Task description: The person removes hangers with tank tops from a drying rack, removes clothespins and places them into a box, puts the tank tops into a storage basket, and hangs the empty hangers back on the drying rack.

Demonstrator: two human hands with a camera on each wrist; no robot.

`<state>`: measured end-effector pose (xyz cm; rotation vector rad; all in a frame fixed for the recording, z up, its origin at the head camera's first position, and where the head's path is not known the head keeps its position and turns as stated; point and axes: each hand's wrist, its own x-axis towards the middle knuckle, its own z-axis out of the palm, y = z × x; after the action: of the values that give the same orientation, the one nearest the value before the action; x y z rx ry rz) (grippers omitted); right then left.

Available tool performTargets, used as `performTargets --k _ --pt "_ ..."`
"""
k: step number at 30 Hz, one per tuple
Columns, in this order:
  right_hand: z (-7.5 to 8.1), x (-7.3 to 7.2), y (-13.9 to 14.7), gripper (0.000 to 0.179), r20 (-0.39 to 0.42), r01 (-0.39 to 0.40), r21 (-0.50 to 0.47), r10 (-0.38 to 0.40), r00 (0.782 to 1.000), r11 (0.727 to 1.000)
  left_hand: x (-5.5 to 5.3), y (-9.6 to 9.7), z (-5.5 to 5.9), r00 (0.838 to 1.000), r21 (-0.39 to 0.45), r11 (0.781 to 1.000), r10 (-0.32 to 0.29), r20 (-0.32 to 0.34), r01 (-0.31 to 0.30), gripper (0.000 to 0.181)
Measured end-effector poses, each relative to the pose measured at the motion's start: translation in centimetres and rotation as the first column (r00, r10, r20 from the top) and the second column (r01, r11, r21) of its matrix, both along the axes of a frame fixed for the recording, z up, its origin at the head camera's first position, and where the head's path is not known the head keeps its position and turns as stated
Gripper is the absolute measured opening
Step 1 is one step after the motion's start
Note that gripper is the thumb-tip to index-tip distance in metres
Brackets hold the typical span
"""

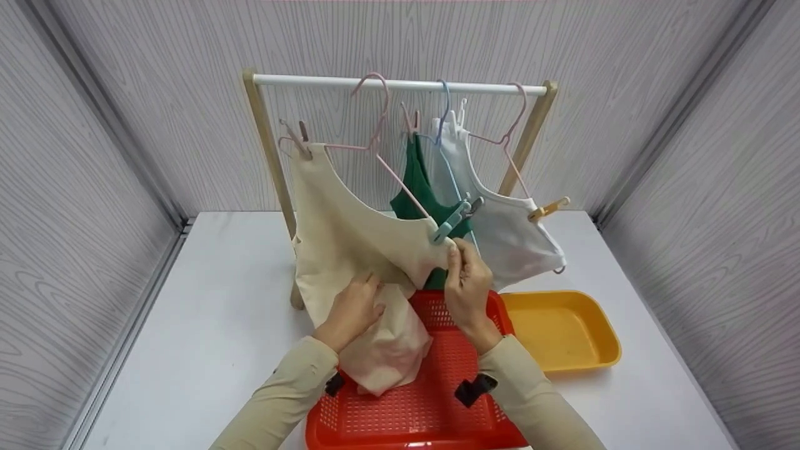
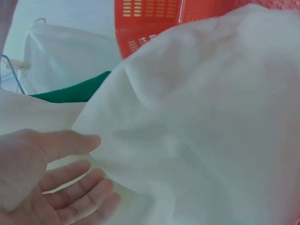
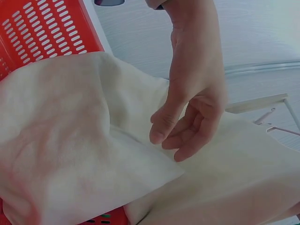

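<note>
A cream tank top (image 1: 350, 240) hangs from a pink hanger (image 1: 400, 181), its lower part folded down into a red basket (image 1: 431, 400). A pinkish-grey clothespin (image 1: 299, 142) grips its left strap and a teal clothespin (image 1: 451, 222) its right one. Just below the teal pin, my right hand (image 1: 465, 290) pinches the top's edge between thumb and fingers. My left hand (image 1: 351, 312) lies against the lower fabric. Its fingers are loosely bent with the thumb apart, as the left wrist view shows, and nothing is held between them.
Behind the cream top, a green top (image 1: 417, 178) and a white top (image 1: 500, 222) hang with clothespins on a rack with a white rail (image 1: 312, 81). A yellow tray (image 1: 556, 334) stands right of the basket. Grey wood-grain walls (image 1: 187, 112) enclose the white table (image 1: 212, 312).
</note>
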<state>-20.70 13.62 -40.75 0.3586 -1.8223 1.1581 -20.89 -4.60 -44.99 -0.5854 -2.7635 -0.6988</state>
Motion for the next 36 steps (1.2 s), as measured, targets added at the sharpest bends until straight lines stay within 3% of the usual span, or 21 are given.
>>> performTargets --k 6,14,17,21,26,30,33,36 --pt "-0.1 0.1 0.2 0.014 -0.007 -0.021 0.002 0.021 1.000 1.000 -1.0 0.5 -0.8 0.997 -0.094 0.994 -0.061 -0.037 0.058 0.026" --pt "-0.1 0.0 0.6 0.015 -0.017 -0.045 0.000 0.045 0.999 0.999 -1.1 0.6 -1.4 0.997 -0.155 0.988 0.003 -0.083 -0.016 0.011" --pt "-0.1 0.1 0.8 0.015 -0.022 -0.038 0.001 0.038 0.999 0.999 -0.5 0.7 -1.1 0.995 -0.116 0.993 0.007 -0.104 -0.019 0.009" --pt "-0.2 0.1 1.0 0.015 -0.039 -0.023 0.006 0.023 0.999 1.000 0.4 0.8 -0.1 0.993 -0.002 1.000 -0.008 -0.118 0.008 0.009" --pt "-0.1 0.0 1.1 0.015 -0.057 -0.011 0.003 0.011 0.998 1.000 1.2 0.6 1.2 0.991 0.111 0.993 -0.025 -0.132 0.040 0.008" --pt "-0.2 -0.1 1.2 0.014 -0.053 -0.016 -0.013 0.015 0.999 1.000 1.8 0.5 1.9 0.985 0.152 0.986 -0.036 -0.169 0.062 0.006" --pt "-0.1 -0.1 1.3 0.013 -0.037 -0.013 -0.028 0.012 0.999 1.000 2.3 0.7 2.2 0.981 0.190 0.976 -0.072 -0.180 0.107 0.007" --pt "-0.2 0.0 1.7 0.013 -0.022 -0.004 -0.036 0.003 1.000 0.999 2.9 0.9 2.1 0.976 0.222 0.958 -0.146 -0.163 0.180 0.009"
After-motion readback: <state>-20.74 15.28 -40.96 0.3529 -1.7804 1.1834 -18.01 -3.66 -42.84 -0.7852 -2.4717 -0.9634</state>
